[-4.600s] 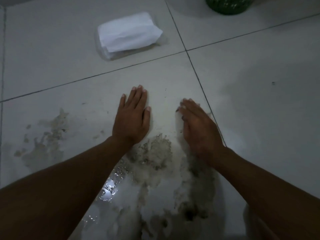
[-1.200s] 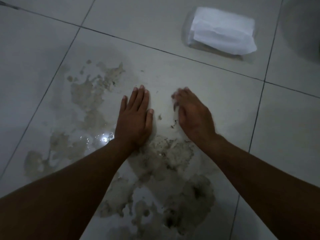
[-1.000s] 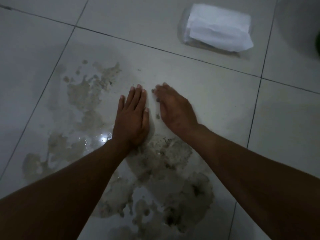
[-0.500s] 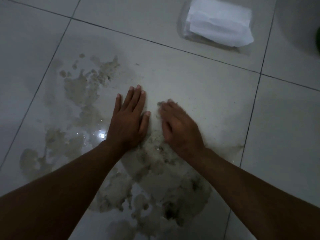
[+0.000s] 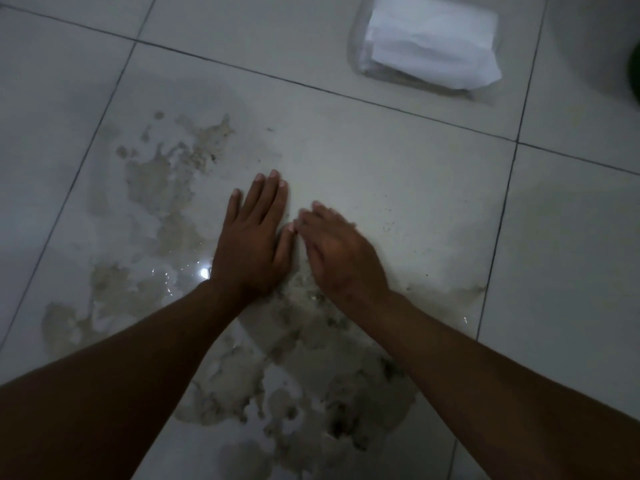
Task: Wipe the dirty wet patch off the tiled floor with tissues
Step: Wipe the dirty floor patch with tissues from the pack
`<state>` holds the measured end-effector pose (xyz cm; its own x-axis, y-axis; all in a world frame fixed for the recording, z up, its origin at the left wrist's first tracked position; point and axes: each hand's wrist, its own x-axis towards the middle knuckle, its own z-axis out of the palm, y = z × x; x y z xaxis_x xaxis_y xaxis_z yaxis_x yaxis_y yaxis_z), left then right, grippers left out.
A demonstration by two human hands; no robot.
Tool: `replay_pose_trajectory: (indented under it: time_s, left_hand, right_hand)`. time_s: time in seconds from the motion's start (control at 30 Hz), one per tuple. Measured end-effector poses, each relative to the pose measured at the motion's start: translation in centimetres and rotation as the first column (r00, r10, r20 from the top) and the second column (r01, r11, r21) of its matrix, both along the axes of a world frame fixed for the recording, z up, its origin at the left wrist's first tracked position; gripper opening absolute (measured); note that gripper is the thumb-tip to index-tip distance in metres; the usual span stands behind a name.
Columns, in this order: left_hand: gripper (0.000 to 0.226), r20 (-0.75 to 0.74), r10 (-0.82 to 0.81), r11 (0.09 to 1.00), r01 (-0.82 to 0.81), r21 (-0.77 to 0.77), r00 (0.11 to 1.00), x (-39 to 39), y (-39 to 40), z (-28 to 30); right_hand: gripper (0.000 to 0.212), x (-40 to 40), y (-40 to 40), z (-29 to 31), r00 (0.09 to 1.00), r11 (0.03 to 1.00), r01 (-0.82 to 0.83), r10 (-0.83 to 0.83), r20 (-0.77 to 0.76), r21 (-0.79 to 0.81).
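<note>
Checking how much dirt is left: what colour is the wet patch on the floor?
Murky brownish-grey with dark specks, in the head view: patch.

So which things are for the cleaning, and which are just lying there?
For the job:
left hand
right hand
dirty wet patch
tissue pack
tiled floor

Just lying about:
green thing at the right edge, mostly out of view

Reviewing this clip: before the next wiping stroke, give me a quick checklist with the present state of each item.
1. Left hand flat on the tile: ok.
2. Right hand down on the floor at the patch edge: ok.
3. Tissue under right hand: cannot tell, hidden and blurred.
4. Dirty wet patch cleared: not ok, grime spreads near and left.
5. Tissue pack available: ok, on the next tile.
</note>
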<state>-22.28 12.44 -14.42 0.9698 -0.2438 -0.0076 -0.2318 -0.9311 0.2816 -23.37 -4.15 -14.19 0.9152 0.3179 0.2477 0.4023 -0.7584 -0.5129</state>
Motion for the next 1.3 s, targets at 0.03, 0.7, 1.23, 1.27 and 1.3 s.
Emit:
replay_pose_trajectory:
  time_s: [0.03,0.7,1.23,1.27,1.3]
  left_hand:
    - [0.062,-0.002,0.001,1.000,-0.001,-0.001,1.000,0.0,0.0,0.0]
    - [0.067,-0.072,-0.046,0.999,0.048,0.026,0.996,1.9,-4.8,0.7]
    - [0.066,-0.039,-0.032,0.999,0.032,-0.011,0.999,1.8,-5.0,0.3]
    - [0.065,-0.036,-0.030,0.999,0.030,-0.013,0.999,1.7,-5.0,0.3]
    - [0.065,-0.033,-0.029,0.999,0.028,-0.015,0.999,1.7,-5.0,0.2]
  right_hand:
    - [0.030,-0.6,-0.3,0.0,0.999,0.999,-0.034,0.034,0.005,0.001]
    - [0.035,-1.1,-8.3,0.1,0.956,0.952,0.293,-0.294,-0.001,-0.084]
    - [0.041,0.6,-9.3,0.5,0.958,0.955,0.279,-0.284,-0.030,-0.103]
    - [0.041,1.1,-9.0,0.4,0.941,0.939,0.328,-0.335,-0.051,-0.104]
    - [0.041,1.4,-8.6,0.2,0.930,0.931,0.352,-0.359,-0.072,-0.099]
